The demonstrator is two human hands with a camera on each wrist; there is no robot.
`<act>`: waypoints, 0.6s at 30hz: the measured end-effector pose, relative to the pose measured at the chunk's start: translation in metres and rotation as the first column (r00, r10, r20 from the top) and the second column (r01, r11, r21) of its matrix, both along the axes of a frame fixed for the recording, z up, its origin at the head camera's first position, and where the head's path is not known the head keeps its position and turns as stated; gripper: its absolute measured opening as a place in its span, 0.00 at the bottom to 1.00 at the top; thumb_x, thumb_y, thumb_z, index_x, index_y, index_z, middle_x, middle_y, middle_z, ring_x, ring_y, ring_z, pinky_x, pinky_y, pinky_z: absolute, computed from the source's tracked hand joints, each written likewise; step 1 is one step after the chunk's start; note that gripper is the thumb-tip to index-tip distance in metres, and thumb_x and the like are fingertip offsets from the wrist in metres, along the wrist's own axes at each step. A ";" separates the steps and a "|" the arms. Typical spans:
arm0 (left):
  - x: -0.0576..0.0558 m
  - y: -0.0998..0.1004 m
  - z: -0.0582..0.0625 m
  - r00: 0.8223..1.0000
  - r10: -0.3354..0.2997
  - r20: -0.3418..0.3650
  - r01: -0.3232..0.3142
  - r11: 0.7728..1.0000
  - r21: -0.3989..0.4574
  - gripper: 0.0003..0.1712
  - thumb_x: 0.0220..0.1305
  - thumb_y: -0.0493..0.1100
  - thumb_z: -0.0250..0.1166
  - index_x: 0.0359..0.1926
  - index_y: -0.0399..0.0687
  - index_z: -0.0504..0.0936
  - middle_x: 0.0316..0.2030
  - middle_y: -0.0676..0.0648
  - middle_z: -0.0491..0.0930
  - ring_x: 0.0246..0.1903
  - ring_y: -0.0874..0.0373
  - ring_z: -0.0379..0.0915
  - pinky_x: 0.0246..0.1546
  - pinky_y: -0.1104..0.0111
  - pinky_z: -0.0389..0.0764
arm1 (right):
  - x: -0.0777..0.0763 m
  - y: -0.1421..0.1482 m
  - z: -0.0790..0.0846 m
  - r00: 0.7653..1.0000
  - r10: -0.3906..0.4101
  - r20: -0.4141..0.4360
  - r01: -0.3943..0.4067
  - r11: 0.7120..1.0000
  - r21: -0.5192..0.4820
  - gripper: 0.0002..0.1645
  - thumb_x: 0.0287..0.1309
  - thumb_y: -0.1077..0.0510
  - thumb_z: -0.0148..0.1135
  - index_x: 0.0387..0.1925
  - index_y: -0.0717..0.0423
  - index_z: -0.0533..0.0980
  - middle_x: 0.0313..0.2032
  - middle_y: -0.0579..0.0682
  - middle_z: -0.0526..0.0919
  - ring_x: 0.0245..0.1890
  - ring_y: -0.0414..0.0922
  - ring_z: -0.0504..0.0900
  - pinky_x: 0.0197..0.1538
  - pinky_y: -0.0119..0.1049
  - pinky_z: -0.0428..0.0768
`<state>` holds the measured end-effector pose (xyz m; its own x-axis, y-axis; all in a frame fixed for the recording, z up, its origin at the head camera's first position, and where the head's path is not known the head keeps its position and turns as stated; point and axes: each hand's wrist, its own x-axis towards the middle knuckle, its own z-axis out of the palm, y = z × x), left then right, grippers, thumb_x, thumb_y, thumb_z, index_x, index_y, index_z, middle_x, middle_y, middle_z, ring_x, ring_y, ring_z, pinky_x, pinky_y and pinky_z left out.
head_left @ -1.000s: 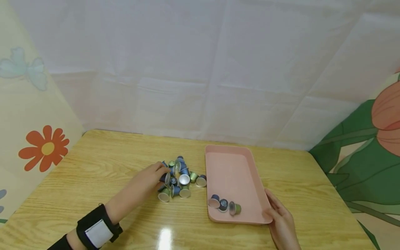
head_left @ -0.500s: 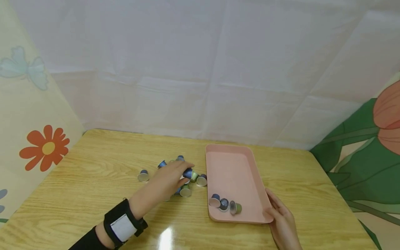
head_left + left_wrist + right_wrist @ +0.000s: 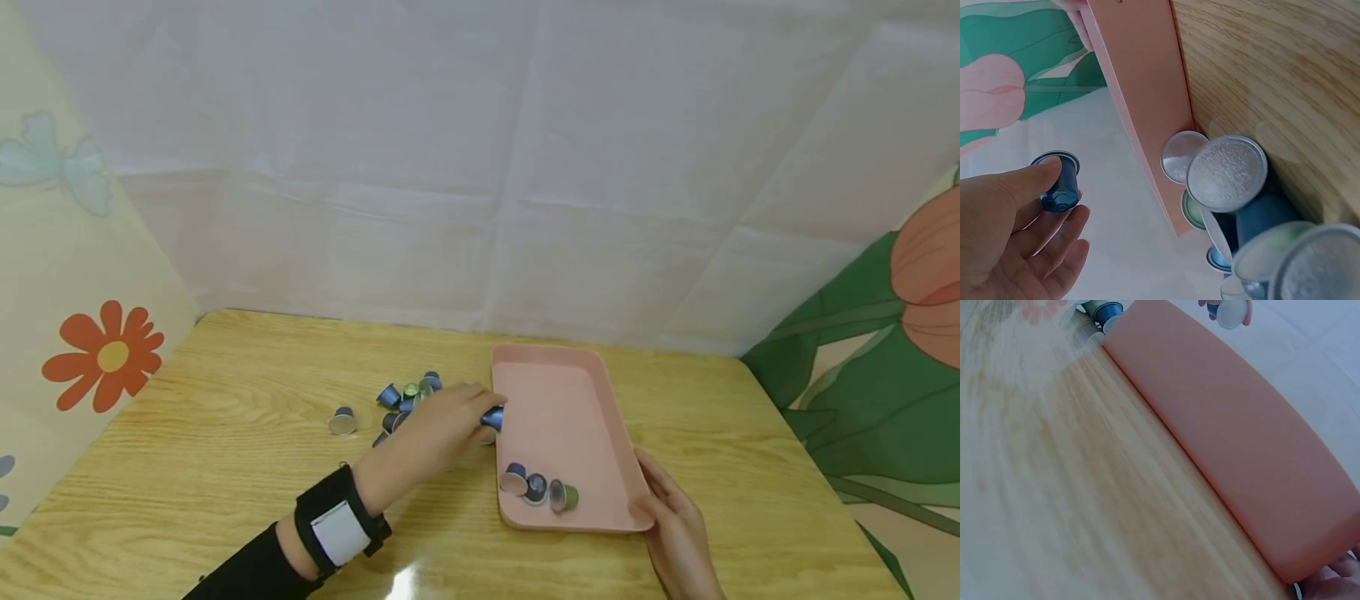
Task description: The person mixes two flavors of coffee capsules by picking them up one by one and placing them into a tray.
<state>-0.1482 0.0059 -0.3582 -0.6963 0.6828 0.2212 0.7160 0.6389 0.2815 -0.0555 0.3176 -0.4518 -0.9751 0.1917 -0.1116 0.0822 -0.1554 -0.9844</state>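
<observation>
My left hand (image 3: 442,425) pinches a blue coffee capsule (image 3: 492,418) between thumb and fingers at the left rim of the pink tray (image 3: 558,417). In the left wrist view that capsule (image 3: 1065,184) hangs above the tray's side wall, its foil lid hidden. My right hand (image 3: 678,529) grips the tray's near right corner, thumb over the rim. Inside the tray's near end lie three capsules: a blue one (image 3: 514,479), a dark one (image 3: 536,488) and a green one (image 3: 563,496).
Several blue and green capsules (image 3: 389,396) lie in a heap left of the tray, partly hidden by my left hand. A single capsule (image 3: 342,422) stands apart further left. A white cloth (image 3: 360,167) hangs behind the wooden table (image 3: 255,383).
My left hand has moved right from the heap to the tray's rim, carrying a blue capsule. One capsule now stands apart on the left. The right hand and tray have stayed put.
</observation>
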 end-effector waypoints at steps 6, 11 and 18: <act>0.000 0.017 0.000 0.997 -0.055 -0.048 0.052 0.997 -0.057 0.25 0.67 0.44 0.66 0.63 0.44 0.76 0.53 0.47 0.80 0.53 0.56 0.77 0.54 0.69 0.77 | -0.001 -0.001 -0.001 1.000 -0.004 -0.003 0.004 1.000 -0.007 0.38 0.67 0.73 0.49 0.75 0.62 0.53 0.53 0.24 0.75 0.55 0.23 0.70 0.54 0.20 0.72; -0.001 0.031 -0.003 0.993 -0.109 -0.048 0.106 0.993 -0.055 0.23 0.68 0.45 0.65 0.62 0.45 0.77 0.49 0.50 0.81 0.48 0.60 0.77 0.51 0.73 0.77 | 0.000 0.001 -0.003 1.000 0.003 -0.028 -0.003 1.000 -0.020 0.37 0.66 0.74 0.48 0.74 0.58 0.57 0.53 0.25 0.75 0.55 0.24 0.71 0.54 0.20 0.72; -0.002 0.053 -0.013 0.983 -0.180 0.021 0.181 0.983 -0.027 0.24 0.67 0.47 0.66 0.60 0.45 0.78 0.49 0.50 0.81 0.46 0.63 0.77 0.46 0.76 0.77 | 0.000 0.001 0.000 1.000 -0.003 0.017 0.003 1.000 -0.009 0.38 0.68 0.72 0.49 0.76 0.59 0.53 0.53 0.24 0.74 0.54 0.23 0.70 0.54 0.20 0.72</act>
